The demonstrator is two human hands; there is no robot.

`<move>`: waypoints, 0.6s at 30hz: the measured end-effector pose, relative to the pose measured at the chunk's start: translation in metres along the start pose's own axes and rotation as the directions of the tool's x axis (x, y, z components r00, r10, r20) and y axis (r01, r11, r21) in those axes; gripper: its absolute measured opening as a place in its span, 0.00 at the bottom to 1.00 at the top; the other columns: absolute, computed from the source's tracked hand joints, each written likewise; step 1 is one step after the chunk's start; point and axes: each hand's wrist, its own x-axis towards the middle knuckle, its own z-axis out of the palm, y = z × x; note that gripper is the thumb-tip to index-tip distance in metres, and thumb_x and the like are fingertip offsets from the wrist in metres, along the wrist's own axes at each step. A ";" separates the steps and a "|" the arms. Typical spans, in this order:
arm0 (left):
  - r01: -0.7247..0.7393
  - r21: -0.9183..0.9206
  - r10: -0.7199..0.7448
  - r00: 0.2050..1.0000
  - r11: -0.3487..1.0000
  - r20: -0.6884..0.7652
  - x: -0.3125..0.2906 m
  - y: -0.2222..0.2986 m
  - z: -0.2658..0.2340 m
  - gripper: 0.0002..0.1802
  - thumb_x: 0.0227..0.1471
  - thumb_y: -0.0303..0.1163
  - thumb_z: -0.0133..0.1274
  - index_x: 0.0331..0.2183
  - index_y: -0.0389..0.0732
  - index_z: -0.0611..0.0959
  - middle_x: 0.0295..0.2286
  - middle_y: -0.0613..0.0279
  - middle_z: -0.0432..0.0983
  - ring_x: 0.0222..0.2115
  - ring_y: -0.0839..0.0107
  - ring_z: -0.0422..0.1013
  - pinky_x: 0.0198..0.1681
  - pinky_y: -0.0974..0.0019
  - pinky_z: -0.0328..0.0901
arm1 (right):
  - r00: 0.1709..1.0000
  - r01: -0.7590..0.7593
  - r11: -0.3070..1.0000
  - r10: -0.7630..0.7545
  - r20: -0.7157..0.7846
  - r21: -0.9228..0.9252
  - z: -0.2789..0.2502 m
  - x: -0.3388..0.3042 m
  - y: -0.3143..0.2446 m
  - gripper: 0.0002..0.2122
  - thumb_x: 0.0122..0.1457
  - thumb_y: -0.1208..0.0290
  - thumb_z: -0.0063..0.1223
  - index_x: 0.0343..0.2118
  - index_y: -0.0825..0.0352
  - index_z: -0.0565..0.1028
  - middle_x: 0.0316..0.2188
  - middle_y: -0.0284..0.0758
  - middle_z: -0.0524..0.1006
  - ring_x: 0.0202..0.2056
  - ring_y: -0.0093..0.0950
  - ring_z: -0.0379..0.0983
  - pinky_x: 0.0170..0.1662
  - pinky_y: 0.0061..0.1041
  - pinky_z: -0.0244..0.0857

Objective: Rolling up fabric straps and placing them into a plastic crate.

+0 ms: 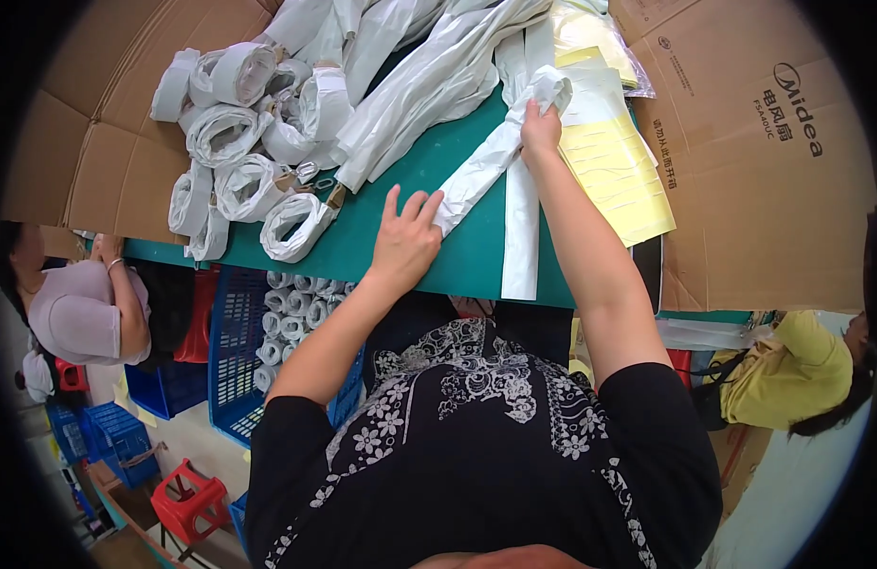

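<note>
A long white wrapped strip (pixel 491 159) lies slantwise over the green tabletop (pixel 386 213). Its far end curls over at my right hand (pixel 541 133), whose fingers are closed on it. At the strip's near end, my left hand (pixel 405 245) has its fingers spread, the side of the hand against the strip. Under my right forearm another flat white strip (pixel 520 232) runs down to the table's front edge. Left of my left hand stand several white rolled coils (pixel 296 228), some with metal clips (pixel 308 173) showing. Loose white strips (pixel 429 90) are heaped beyond.
Yellow sheets (pixel 619 180) lie at the right. Cardboard panels (pixel 742 161) wall both sides. Below the table, a blue crate (pixel 232 356) stands beside many small white rolls (pixel 292 308). A red stool (pixel 189 501) is at lower left. Other people (pixel 789 365) sit on both sides.
</note>
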 end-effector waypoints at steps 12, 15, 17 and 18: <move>-0.256 0.146 0.242 0.965 0.956 0.105 -0.033 0.008 -0.028 0.14 0.42 0.28 0.48 0.33 0.33 0.80 0.42 0.61 0.71 0.51 0.65 0.61 0.58 0.37 0.39 | 0.996 -0.069 0.995 0.065 0.053 0.066 0.006 0.005 0.016 0.20 0.53 0.61 0.53 0.43 0.73 0.70 0.39 0.47 0.74 0.43 0.42 0.70 0.45 0.31 0.62; -0.235 0.148 0.218 0.968 0.961 0.122 -0.053 0.015 -0.037 0.13 0.42 0.27 0.48 0.32 0.33 0.80 0.40 0.62 0.71 0.51 0.66 0.62 0.58 0.36 0.39 | 0.995 -0.013 0.993 0.024 0.093 -0.115 0.005 -0.006 -0.001 0.24 0.49 0.56 0.56 0.41 0.73 0.71 0.39 0.48 0.74 0.42 0.42 0.70 0.45 0.31 0.62; -0.224 0.148 0.203 0.968 0.963 0.147 -0.063 0.017 -0.044 0.12 0.42 0.27 0.48 0.31 0.33 0.81 0.40 0.62 0.72 0.50 0.66 0.63 0.57 0.36 0.39 | 0.992 0.058 0.991 -0.044 0.122 -0.118 0.008 -0.009 0.001 0.24 0.48 0.55 0.58 0.40 0.73 0.72 0.37 0.48 0.75 0.41 0.42 0.71 0.44 0.32 0.63; -0.216 0.153 0.190 0.967 0.964 0.167 -0.068 0.018 -0.047 0.11 0.42 0.27 0.48 0.30 0.34 0.81 0.39 0.63 0.72 0.49 0.66 0.63 0.57 0.36 0.39 | 0.982 0.134 0.984 -0.116 0.149 -0.114 0.009 -0.011 0.002 0.25 0.46 0.53 0.59 0.38 0.73 0.73 0.36 0.48 0.76 0.40 0.42 0.72 0.43 0.33 0.63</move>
